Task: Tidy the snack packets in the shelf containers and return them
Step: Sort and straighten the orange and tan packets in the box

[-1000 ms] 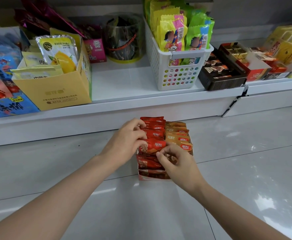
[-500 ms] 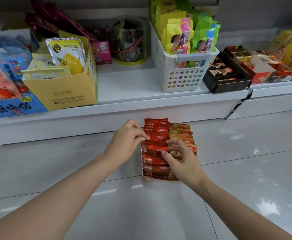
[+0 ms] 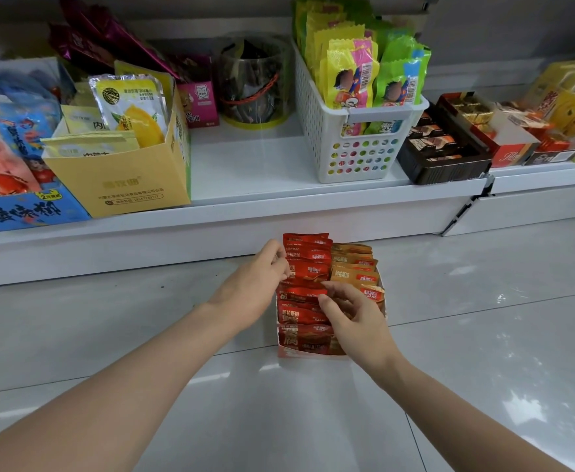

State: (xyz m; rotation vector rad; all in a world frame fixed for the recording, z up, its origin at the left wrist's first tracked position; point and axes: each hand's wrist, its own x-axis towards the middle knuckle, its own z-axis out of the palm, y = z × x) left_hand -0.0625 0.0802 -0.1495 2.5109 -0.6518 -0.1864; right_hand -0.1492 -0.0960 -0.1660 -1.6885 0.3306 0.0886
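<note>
Head view, centre of the frame: one box (image 3: 313, 352) sits on the floor (image 3: 483, 335) below the shelf (image 3: 262, 158), filled with two rows of packets, red packets (image 3: 308, 270) left, orange packets (image 3: 354, 275) right; an exact count isn't readable. Your left hand (image 3: 255, 287) curls its fingers onto a red packet's left edge, narrow grip. Your right hand (image 3: 354, 318) pinches another red packet's top edge, thumb and fingers nearly closed. Both forearms reach in from the lower corners.
</note>
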